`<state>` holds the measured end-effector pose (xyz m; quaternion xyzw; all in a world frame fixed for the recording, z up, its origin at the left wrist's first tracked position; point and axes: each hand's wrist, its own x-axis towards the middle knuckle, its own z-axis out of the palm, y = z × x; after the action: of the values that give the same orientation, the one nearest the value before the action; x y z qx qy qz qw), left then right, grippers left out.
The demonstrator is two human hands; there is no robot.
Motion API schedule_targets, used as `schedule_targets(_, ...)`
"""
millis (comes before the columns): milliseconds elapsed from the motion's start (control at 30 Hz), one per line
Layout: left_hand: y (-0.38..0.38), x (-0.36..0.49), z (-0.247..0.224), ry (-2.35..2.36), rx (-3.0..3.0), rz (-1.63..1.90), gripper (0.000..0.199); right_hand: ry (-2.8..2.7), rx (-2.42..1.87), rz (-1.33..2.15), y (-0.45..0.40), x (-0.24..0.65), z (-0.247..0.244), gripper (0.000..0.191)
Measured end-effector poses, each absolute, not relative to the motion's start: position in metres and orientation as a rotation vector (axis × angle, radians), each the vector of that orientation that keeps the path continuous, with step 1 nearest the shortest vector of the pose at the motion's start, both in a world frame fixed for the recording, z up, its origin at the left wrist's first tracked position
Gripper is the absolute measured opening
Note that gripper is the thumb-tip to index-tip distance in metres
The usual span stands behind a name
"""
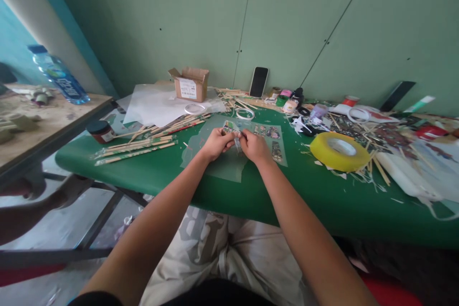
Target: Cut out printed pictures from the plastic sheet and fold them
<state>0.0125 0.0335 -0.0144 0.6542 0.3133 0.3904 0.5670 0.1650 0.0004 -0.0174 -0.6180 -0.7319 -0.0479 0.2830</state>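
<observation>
My left hand and my right hand meet over the middle of the green table, fingers closed in a pinch. Between them is a small printed piece of clear film; a thin transparent bit hangs under the fingertips. Its exact shape is hidden by the fingers. Beneath and right of my right hand lies a clear sheet bearing several small dark, patterned pictures. Another translucent sheet lies flat under both hands. Just beyond them is a white ring.
Wrapped wooden chopsticks, a dark-lidded jar and an open cardboard box stand left. A phone leans on the wall. Rightward are a yellow tape roll, paint jars and scraps. Another person's leg shows lower left.
</observation>
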Motion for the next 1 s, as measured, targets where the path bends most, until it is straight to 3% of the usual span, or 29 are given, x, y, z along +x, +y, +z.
schedule_targets(1000, 0.029, 0.0171, -0.009, 0.705, 1.455, 0.882, 0.023, -1.906, -1.661, -0.069, -0.0015, 0.1638, -0.0168, 0.023)
